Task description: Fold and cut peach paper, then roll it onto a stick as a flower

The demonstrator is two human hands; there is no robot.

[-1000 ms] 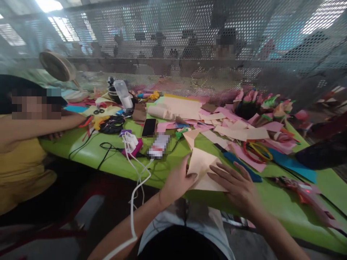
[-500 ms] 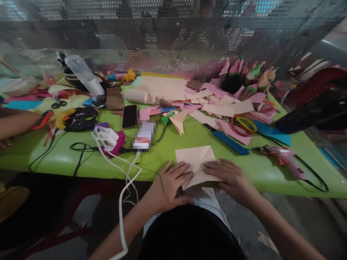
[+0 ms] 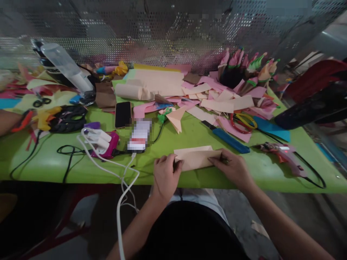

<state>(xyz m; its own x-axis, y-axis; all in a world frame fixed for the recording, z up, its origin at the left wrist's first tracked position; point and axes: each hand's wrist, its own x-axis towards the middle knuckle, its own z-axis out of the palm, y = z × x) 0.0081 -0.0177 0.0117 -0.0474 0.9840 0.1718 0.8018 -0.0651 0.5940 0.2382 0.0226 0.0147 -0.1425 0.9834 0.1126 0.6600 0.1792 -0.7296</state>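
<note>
Paper [image 3: 195, 161] clamped in grip of left hand [image 3: 166, 175] and right hand [image 3: 233, 167]; its underside hidden.

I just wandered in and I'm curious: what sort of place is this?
Probably a paper-craft workshop, perhaps a class. The signs: a folded cream sheet near the front edge of the green table, cut paper strips scattered beyond it, and what looks like a pink glue gun to the right.
</note>
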